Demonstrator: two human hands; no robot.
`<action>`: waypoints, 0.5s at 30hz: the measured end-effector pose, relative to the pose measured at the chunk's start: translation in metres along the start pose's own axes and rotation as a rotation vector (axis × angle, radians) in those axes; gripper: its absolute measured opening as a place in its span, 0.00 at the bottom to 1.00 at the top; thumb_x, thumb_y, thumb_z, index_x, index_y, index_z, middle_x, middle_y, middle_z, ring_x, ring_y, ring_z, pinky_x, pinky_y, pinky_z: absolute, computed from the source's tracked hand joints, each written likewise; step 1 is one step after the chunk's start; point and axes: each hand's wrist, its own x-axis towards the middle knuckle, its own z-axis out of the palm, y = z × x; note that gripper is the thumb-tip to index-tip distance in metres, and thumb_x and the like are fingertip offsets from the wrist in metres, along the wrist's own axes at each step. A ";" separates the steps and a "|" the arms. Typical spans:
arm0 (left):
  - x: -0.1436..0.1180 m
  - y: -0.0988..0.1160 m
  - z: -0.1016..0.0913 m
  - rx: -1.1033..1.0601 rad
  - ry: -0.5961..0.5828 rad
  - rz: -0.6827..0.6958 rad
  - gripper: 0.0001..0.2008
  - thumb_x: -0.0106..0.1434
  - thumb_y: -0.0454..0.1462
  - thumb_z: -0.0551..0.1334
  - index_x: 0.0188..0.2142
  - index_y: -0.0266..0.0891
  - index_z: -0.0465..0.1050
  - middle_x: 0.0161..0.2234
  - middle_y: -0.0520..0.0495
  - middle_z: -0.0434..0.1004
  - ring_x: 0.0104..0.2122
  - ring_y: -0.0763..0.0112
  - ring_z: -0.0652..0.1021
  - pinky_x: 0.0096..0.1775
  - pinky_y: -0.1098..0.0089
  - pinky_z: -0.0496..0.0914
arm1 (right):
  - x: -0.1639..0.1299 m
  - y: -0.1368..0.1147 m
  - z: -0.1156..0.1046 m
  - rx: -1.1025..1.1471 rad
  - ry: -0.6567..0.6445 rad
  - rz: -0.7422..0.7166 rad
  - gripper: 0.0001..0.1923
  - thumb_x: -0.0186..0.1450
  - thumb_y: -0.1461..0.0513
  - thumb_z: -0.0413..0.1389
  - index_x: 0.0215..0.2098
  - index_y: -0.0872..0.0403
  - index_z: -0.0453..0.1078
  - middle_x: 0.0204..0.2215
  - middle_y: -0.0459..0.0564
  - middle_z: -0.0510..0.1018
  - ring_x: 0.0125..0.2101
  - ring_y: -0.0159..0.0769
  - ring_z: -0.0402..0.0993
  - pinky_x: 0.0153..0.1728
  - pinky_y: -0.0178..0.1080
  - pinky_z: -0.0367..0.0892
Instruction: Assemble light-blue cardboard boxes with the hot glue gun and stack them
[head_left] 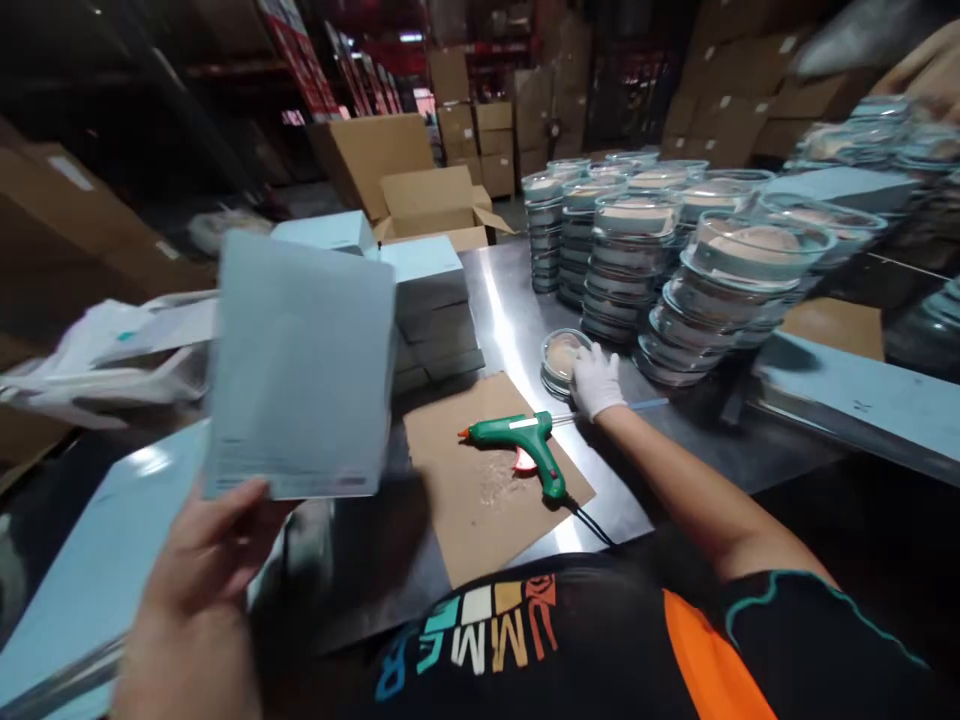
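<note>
My bare left hand point(225, 545) grips the lower edge of a pale blue box point(304, 370), raised upright at the left; its far side is hidden. On the metal table, my right hand point(597, 382), in a white glove, has its fingers closed on the edge of a round glass dish point(561, 352), with another under it. Between my hands a green hot glue gun point(521, 437) lies on a sheet of brown cardboard point(469, 510). Its orange nozzle points left, and a clear glue stick runs out behind it toward my right hand.
Tall stacks of glass dishes point(637, 225) stand at the back right. Pale blue boxes point(431, 290) are piled behind the cardboard. An open carton point(435, 205) stands beyond. Flat pale blue boxes lie at the left and right, and another person's hand point(930, 70) shows far right.
</note>
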 end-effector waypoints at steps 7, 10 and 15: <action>-0.001 -0.057 0.050 -0.007 -0.117 -0.005 0.53 0.36 0.38 0.82 0.63 0.45 0.68 0.55 0.45 0.80 0.44 0.62 0.84 0.43 0.67 0.79 | -0.015 -0.032 -0.062 0.275 0.307 -0.016 0.18 0.79 0.58 0.49 0.48 0.60 0.78 0.39 0.60 0.86 0.39 0.44 0.81 0.42 0.44 0.77; 0.001 -0.075 0.055 -0.013 -0.099 0.056 0.47 0.39 0.33 0.77 0.61 0.44 0.69 0.60 0.43 0.76 0.49 0.61 0.83 0.44 0.69 0.78 | -0.048 -0.040 -0.118 0.713 0.578 -0.362 0.15 0.74 0.51 0.63 0.46 0.55 0.82 0.38 0.54 0.88 0.37 0.39 0.83 0.41 0.41 0.78; -0.013 -0.091 0.044 -0.131 -0.185 0.110 0.46 0.44 0.33 0.78 0.63 0.47 0.67 0.60 0.41 0.78 0.47 0.62 0.84 0.44 0.69 0.78 | -0.113 -0.058 -0.205 0.736 0.261 -0.668 0.09 0.74 0.53 0.68 0.50 0.42 0.86 0.42 0.52 0.90 0.39 0.42 0.88 0.37 0.42 0.79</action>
